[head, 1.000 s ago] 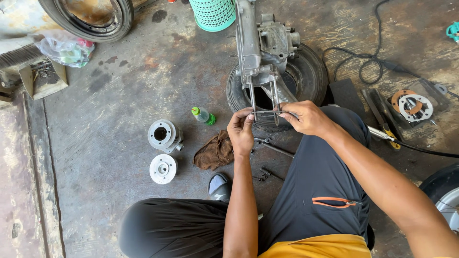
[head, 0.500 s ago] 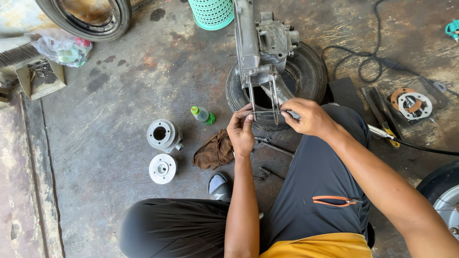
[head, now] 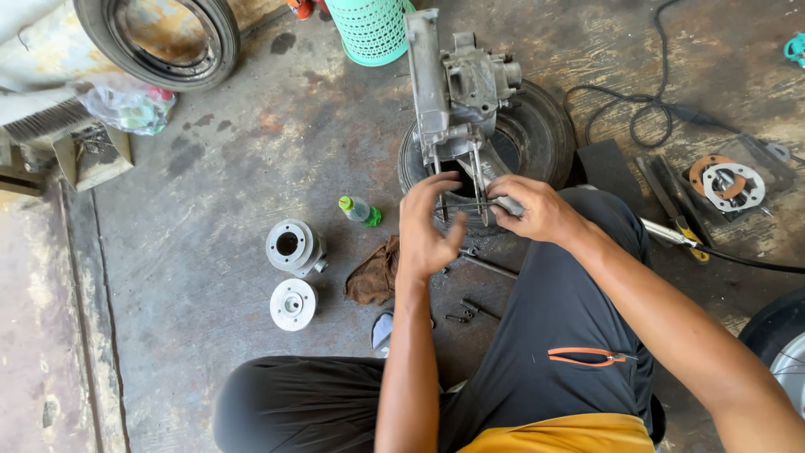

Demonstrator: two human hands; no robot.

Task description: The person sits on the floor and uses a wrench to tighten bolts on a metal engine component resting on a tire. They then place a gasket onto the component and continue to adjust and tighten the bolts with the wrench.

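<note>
A grey metal engine casing (head: 457, 88) lies across a small black tyre (head: 545, 126) on the concrete floor, with long studs (head: 478, 180) sticking out toward me. My left hand (head: 426, 228) is at the stud ends, fingers curled around a thin rod (head: 457, 205) that runs across them. My right hand (head: 530, 208) grips a slim metal tool (head: 506, 204) at the same spot, just right of the studs. Both hands almost touch each other above my dark-trousered knee.
A metal cylinder (head: 293, 246), a round cylinder head (head: 293, 304), a brown rag (head: 375, 273) and a small green-capped bottle (head: 359, 210) lie left. Loose bolts (head: 470, 310) sit by my leg. Gaskets (head: 728, 183), a screwdriver (head: 675, 235), black cable, a green basket (head: 369, 29) and another tyre (head: 159, 42) surround.
My right hand has shifted slightly left and closer to the studs. My left hand stays at the stud ends, its fingers curling a little more.
</note>
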